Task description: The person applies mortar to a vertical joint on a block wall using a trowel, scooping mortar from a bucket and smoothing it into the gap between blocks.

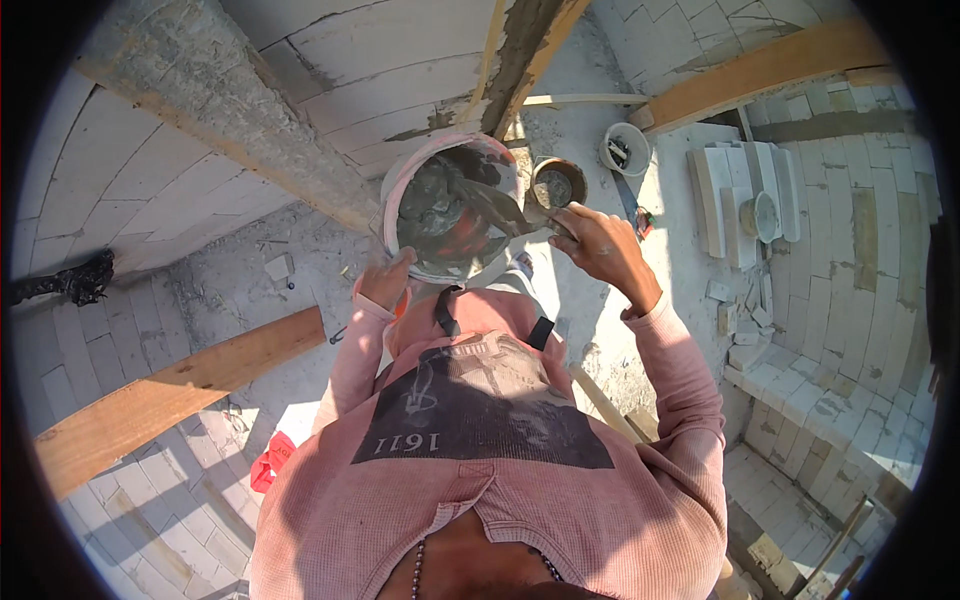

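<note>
Now right fingers [575,219] clamp the trowel [497,209], left fingers [401,261] grip the bucket [391,208]; the mortar [428,204] looks wet, seemingly mixed, with plenty left inside.

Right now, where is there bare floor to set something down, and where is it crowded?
The sunlit floor between the white bucket and the stacked white blocks looks bare. Crowded: the mortar bucket, left hand at its rim, right hand holding a trowel at its mouth, small dark bucket nearby.
</note>
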A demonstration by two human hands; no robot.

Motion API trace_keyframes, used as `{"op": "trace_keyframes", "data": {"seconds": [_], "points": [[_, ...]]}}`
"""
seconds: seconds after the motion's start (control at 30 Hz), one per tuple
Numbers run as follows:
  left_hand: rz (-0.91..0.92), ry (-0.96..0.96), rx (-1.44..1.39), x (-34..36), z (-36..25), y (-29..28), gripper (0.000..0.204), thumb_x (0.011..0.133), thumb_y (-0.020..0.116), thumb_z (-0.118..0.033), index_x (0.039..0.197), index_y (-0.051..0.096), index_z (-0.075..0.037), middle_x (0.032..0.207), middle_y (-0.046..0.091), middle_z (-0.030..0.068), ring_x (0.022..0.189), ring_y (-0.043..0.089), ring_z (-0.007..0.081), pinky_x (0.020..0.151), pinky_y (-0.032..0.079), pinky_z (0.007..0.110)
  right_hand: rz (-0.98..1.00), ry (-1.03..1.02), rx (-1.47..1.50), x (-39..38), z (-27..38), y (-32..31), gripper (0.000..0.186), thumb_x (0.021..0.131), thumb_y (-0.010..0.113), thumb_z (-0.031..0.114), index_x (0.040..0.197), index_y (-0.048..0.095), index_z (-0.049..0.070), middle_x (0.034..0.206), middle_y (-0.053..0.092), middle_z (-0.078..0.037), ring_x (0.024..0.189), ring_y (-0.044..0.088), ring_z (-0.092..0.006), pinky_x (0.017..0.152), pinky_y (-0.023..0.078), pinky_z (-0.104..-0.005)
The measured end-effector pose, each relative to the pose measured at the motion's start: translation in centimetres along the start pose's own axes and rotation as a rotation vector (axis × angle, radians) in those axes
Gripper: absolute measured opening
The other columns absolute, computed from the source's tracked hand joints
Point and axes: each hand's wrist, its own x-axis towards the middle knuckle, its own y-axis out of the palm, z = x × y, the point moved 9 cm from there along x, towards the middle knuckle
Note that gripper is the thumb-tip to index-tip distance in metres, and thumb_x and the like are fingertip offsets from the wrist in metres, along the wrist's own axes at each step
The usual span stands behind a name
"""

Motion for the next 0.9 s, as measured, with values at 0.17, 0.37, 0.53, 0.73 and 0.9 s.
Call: {"op": "trace_keyframes", "data": {"seconds": [0.17, 0.37, 0.53, 0.73, 0.9], "points": [[-0.083, 0.573, 0.474, -2.2, -10.8, 2.5, 0.036, 0.089, 0.063, -0.012, 0.123, 0.058, -0.001, 0.096, 0.061, 0.0138, 0.088, 0.065, 0.0251, 0.074, 0.055, 0.038, 0.011, -0.098, -0.315, 2.3, 1.9, 2.2, 0.020, 0.094, 0.064, 0.028, 0.100, 0.066, 0.009, 0.093, 0.067, -0.010, 0.081, 0.071, -0.0344, 0.067, 0.056, -0.0481], [-0.029, 0.650, 0.340, -0.8, -7.4, 3.6, 0.043, 0.091, 0.062, -0.009, 0.132, 0.052, 0.000, 0.095, 0.061, 0.0101, 0.083, 0.066, 0.0200, 0.064, 0.055, 0.033, 0.075, -0.141, -0.143, 1.3, 4.0, 3.3, 0.026, 0.095, 0.063, 0.028, 0.114, 0.068, 0.010, 0.096, 0.069, -0.011, 0.081, 0.071, -0.0352, 0.069, 0.057, -0.0477], [0.040, 0.359, 0.171, -0.9, -8.4, 5.8, 0.043, 0.094, 0.061, -0.010, 0.133, 0.049, 0.001, 0.099, 0.061, 0.0112, 0.084, 0.068, 0.0182, 0.059, 0.057, 0.030, 0.023, -0.036, 0.228, 0.6, 3.7, 5.1, 0.038, 0.096, 0.067, 0.035, 0.122, 0.069, 0.008, 0.108, 0.072, -0.016, 0.094, 0.070, -0.0360, 0.076, 0.056, -0.0458], [0.085, 0.487, 0.137, -0.3, -6.9, 4.7, 0.030, 0.096, 0.060, -0.009, 0.122, 0.051, 0.003, 0.101, 0.061, 0.0149, 0.091, 0.070, 0.0266, 0.070, 0.064, 0.036, 0.154, 0.235, 0.958, -2.6, 1.1, 9.6, 0.047, 0.094, 0.075, 0.037, 0.119, 0.069, -0.002, 0.075, 0.065, -0.005, 0.063, 0.057, -0.0106, 0.057, 0.045, -0.0295], [0.141, -0.126, -0.610, -0.1, -8.4, 6.3, 0.027, 0.096, 0.063, -0.017, 0.110, 0.055, 0.005, 0.114, 0.062, 0.0214, 0.104, 0.070, 0.0347, 0.084, 0.064, 0.040, 0.174, 0.360, 1.057, -4.3, 0.0, 6.9, 0.044, 0.089, 0.081, 0.028, 0.120, 0.067, 0.001, 0.081, 0.063, -0.003, 0.063, 0.056, -0.0118, 0.058, 0.046, -0.0289]]}}
